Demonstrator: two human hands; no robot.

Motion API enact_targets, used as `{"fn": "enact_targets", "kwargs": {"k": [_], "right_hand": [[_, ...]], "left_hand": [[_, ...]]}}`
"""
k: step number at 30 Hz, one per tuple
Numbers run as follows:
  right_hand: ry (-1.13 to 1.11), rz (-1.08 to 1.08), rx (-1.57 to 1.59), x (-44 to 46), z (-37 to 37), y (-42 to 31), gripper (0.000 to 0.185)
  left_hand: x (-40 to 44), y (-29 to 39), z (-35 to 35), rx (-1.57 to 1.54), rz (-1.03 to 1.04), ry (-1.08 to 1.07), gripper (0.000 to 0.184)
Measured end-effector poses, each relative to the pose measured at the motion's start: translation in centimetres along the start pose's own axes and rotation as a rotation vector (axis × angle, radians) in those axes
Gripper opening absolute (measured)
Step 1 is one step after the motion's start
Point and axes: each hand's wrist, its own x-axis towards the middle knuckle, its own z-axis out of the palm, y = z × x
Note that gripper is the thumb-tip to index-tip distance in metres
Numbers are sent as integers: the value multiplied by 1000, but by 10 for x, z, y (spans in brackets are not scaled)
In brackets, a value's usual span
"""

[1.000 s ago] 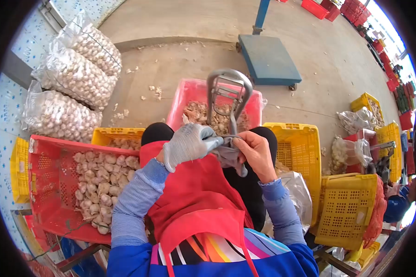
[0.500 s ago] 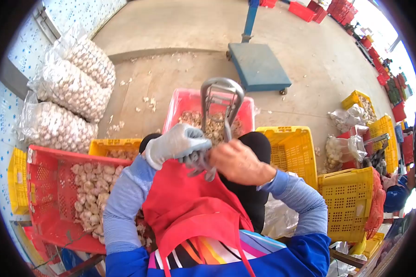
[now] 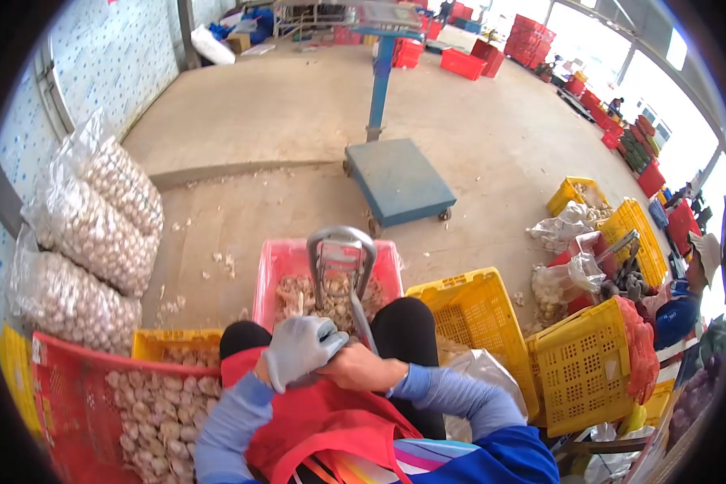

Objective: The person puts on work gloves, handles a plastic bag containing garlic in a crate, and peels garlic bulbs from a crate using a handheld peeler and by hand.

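My left hand (image 3: pixel 300 348) wears a pale grey glove, its fingers curled inward. It meets my bare right hand (image 3: pixel 356 367) above the red apron (image 3: pixel 323 415). The right hand's fingers are tucked behind the glove and hidden. Whatever lies between the hands cannot be made out. Just beyond them rises a curved metal frame (image 3: pixel 369 250) with a bar running down toward my knees. Behind it stands a pink crate (image 3: pixel 390 270) with garlic pieces and skins (image 3: pixel 294 292) inside.
On my left, a red crate (image 3: pixel 68 395) holds garlic bulbs (image 3: pixel 165 415), beside filled garlic sacks (image 3: pixel 81 302). Yellow crates (image 3: pixel 480 310) stand on my right. Ahead is a blue platform scale (image 3: pixel 399 181). People are visible at the far right.
My view has tilted up, showing more of the hall. The hands have come together; the loose grey glove between them earlier is out of sight now.
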Motion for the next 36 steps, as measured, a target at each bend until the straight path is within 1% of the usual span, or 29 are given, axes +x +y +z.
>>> {"fn": "enact_targets", "kwargs": {"k": [1,2,4,6,7,8,10,11,13,14,16,17,20,21,24,25,26,28,29,31,32,33,34,35,36], "right_hand": [[68,141,217,-4,8,4,17],[69,373,379,-6,8,4,20],[58,830,728,-14,5,3,27],[148,808,819,-25,14,-4,33],[187,794,861,-24,19,-6,37],[210,826,1018,-20,23,-11,39],[244,886,1348,-4,22,-37,43],[233,903,1353,6,6,-53,43],[261,919,1346,9,8,-59,41],[274,931,1340,8,8,-61,39],[200,789,1042,0,12,-51,34],[177,725,879,-5,9,-44,31],[153,567,353,-18,-7,-29,30],[268,675,619,-18,-4,-32,27],[625,944,1419,-7,13,-44,21],[550,750,1132,-14,24,-42,19],[582,684,1228,-18,35,-44,22],[102,755,739,-27,13,-25,30],[131,655,754,-32,15,-23,33],[178,466,791,-34,12,-30,40],[217,563,1166,-33,13,-35,44],[241,664,1221,-25,-12,-50,46],[305,755,1366,-25,-18,-53,46],[388,845,1509,-26,-24,-57,45],[533,905,1725,-32,-15,-53,43]], "left_hand": [[0,11,-7,-98,-52,213,25],[1,23,-24,76,114,419,20],[-24,32,-29,-136,-181,590,17],[-50,44,-19,-265,-277,589,15],[-61,46,-10,-185,-338,436,21],[-67,51,-3,-172,-386,308,22],[-76,44,23,-58,-354,271,27],[-80,39,31,-95,-369,295,27],[-86,30,41,-171,-397,339,29],[-91,27,45,-82,-383,279,27],[-96,26,50,87,-349,157,23],[-96,26,51,83,-299,170,20],[-90,52,35,-167,-269,116,24],[-87,59,35,-216,-219,155,25],[-74,73,28,-214,-85,244,24],[-71,72,28,-133,23,246,25],[-69,72,29,-108,81,232,25],[-65,71,33,-59,194,205,26],[-73,65,43,-18,215,110,21],[-74,65,53,-24,279,78,18],[-76,65,58,-32,306,55,16],[-77,65,65,-34,338,25,16],[-70,78,50,20,411,42,20],[-72,83,53,-117,278,23,22],[-74,87,56,-242,150,11,24]]}}
